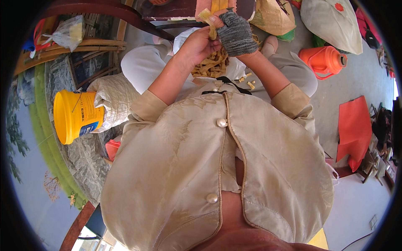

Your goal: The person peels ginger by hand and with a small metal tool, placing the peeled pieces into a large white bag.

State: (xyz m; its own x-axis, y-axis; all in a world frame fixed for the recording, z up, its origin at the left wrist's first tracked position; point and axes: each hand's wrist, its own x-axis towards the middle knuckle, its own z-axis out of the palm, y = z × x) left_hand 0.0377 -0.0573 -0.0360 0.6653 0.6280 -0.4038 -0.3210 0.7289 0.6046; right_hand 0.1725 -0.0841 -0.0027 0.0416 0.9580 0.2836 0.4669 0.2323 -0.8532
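Observation:
My left hand (199, 47), bare, has its fingers closed around the lower part of a pale yellow, folded strip (207, 19). My right hand (237, 34), in a grey knitted fingerless glove, pinches the same strip higher up with thumb and fingers. Beneath both hands, between my knees, a heap of yellow-brown strips (213, 66) lies in a white plastic bag (236, 66); the hands hide part of it. Just beyond, a pink cloth (202, 7) with a flat, yellow-orange piece (219, 5) on it rests on a dark, worn wooden surface (176, 12).
At left stand a yellow plastic bucket (67, 116), lying tilted in view, a woven sack (116, 94) and wooden slatted furniture (84, 45). On the right are an orange vacuum flask (323, 61), a pale full sack (333, 25) and a red sheet (355, 125). Small pieces (250, 84) lie near my right knee.

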